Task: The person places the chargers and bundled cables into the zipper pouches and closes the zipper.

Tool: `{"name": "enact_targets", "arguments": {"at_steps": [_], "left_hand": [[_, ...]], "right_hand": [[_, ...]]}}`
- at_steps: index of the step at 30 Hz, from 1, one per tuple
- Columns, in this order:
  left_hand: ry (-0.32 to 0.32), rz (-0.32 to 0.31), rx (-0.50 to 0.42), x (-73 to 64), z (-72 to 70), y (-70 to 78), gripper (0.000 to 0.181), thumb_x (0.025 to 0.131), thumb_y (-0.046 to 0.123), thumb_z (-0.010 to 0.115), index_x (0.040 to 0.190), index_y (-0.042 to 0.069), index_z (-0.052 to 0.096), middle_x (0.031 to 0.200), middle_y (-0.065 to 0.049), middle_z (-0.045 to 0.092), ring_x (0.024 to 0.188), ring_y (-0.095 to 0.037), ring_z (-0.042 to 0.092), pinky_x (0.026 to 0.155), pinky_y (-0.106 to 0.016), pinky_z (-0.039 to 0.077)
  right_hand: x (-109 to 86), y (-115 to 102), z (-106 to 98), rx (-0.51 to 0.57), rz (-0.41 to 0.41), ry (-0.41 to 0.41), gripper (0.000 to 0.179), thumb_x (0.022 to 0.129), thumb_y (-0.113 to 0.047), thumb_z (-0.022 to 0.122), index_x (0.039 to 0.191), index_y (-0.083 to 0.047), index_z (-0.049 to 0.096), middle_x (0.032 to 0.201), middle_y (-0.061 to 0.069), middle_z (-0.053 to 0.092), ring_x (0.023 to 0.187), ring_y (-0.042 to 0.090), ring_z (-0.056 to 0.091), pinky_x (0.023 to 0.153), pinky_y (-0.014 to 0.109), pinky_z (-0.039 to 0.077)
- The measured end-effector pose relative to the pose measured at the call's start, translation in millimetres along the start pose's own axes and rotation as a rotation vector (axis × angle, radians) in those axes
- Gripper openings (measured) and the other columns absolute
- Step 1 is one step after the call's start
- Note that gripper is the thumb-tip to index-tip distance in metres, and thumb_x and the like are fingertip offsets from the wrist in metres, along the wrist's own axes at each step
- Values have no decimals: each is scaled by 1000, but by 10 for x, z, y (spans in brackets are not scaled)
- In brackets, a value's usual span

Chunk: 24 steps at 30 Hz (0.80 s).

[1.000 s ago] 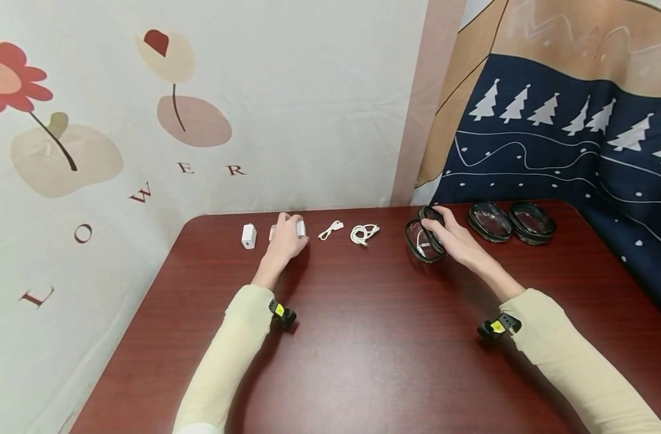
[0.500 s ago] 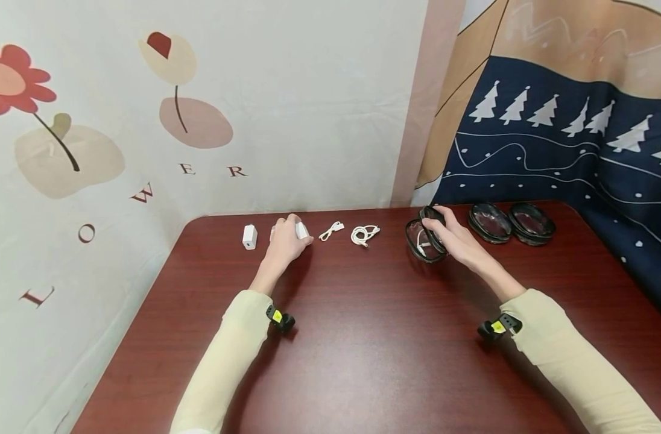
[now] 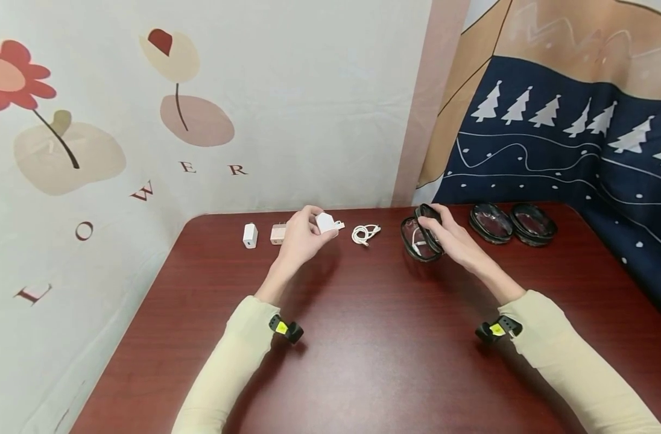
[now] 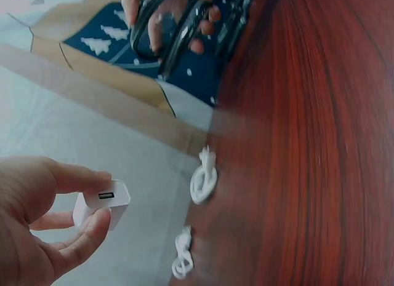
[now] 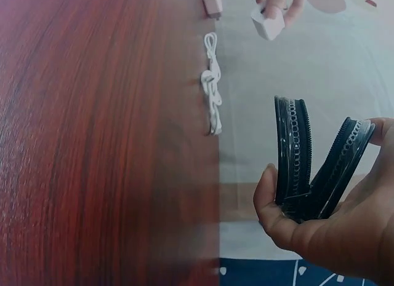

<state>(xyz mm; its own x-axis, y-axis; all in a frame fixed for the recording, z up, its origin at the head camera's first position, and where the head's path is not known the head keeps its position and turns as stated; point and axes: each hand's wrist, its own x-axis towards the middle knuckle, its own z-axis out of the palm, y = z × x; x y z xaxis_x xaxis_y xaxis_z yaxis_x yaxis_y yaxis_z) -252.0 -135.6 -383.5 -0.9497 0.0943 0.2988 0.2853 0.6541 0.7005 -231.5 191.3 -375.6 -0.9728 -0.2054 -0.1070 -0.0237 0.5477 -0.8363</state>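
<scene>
My left hand pinches a white USB charger between thumb and fingers, lifted above the table. One USB port faces the left wrist camera on the charger. In my right hand is a round clear pouch with black zipped edges, its lid spread apart in a V shape. A white cable shows inside it in the head view. The right wrist view has the pouch side-on, thumb on one side and fingers on the other.
On the table a white charger and a pinkish charger stand at the left. A coiled white cable lies between the hands; another cable is mostly hidden behind the held charger. Two closed round pouches sit at the back right.
My left hand has lifted the white charger off the table and carried it right, uncovering the pinkish charger. The right hand keeps hold of the pouch, shifted very slightly left.
</scene>
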Motion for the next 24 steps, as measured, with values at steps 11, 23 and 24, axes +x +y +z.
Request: {"name": "enact_targets", "arguments": {"at_steps": [11, 23, 24], "left_hand": [[-38, 67, -159, -118, 89, 357, 48, 77, 13, 87, 117, 1, 61, 101, -14, 66, 76, -20, 65, 70, -26, 54], [-79, 126, -309, -230, 236, 644, 50, 77, 10, 87, 117, 2, 60, 102, -13, 66, 73, -15, 65, 69, -24, 57], [-80, 129, -316, -235, 247, 661, 50, 76, 10, 88, 118, 2, 60, 102, -13, 66, 73, -14, 64, 69, -24, 57]], "right_hand": [[-50, -160, 76, -2, -20, -4, 76, 102, -58, 39, 161, -15, 15, 158, 22, 31, 139, 41, 39, 112, 59, 29], [-82, -318, 189, 110, -24, -51, 72, 103, -54, 41, 159, -16, 19, 157, 19, 32, 140, 38, 36, 113, 58, 30], [-85, -330, 195, 123, -19, -59, 72, 103, -54, 41, 159, -15, 18, 158, 19, 30, 140, 38, 36, 112, 58, 30]]}}
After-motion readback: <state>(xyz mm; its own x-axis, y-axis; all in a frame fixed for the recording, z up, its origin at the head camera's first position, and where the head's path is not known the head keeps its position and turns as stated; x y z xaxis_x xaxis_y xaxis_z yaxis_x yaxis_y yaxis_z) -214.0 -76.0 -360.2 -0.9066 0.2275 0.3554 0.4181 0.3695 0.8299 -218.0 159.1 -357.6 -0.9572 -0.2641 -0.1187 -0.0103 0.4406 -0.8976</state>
